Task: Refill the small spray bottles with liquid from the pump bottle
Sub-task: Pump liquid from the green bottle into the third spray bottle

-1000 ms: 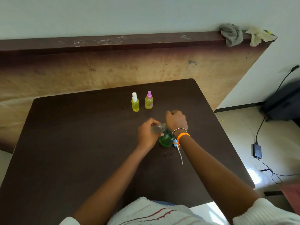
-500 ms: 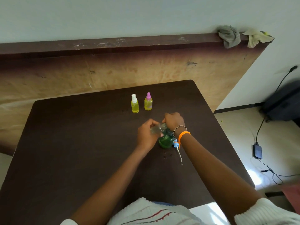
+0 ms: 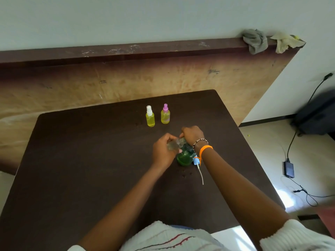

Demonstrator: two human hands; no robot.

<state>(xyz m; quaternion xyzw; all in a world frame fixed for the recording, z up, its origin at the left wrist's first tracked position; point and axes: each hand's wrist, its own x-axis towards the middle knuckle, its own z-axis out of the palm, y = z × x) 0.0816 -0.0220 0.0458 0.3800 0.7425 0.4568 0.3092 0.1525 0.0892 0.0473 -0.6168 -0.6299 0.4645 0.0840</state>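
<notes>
A: What had changed over the last second?

B: Little. Both hands stayed at the green pump bottle [image 3: 184, 157], mid-desk. The right hand [image 3: 192, 135] had edged a touch nearer the person and sat curled over the pump head. The left hand [image 3: 163, 151] kept its fingers wrapped round a small clear spray bottle [image 3: 175, 144], tilted, neck towards the pump spout. The view itself had shifted slightly.

A: Any liquid visible going in?

B: Could not tell; the clear bottle was blurred and looked nearly empty. My reading: the third refill was in hand, pumping either just begun or about to.

A: And the others?

B: Two small spray bottles stood upright side by side towards the far edge, unmoved: a white-capped bottle [image 3: 150, 117] and a pink-capped bottle [image 3: 165, 115], both showing yellow liquid, caps on. Judged done.

A: The loose cap?

B: A blue spray cap [image 3: 196, 161] with its white dip tube lay on the desk just beside the pump bottle, under the right wrist. It would need refitting afterwards.

A: Surface and room?

B: Dark brown desk [image 3: 72, 160], a few small marks near the tube. Behind it a worn wooden panel [image 3: 126, 84] topped by a dark ledge, with two crumpled cloths [image 3: 272, 41] at its right end. Pale wall above. On the floor, right: a dark bag [image 3: 319, 116], a charger brick [image 3: 288, 169] and trailing cables.
</notes>
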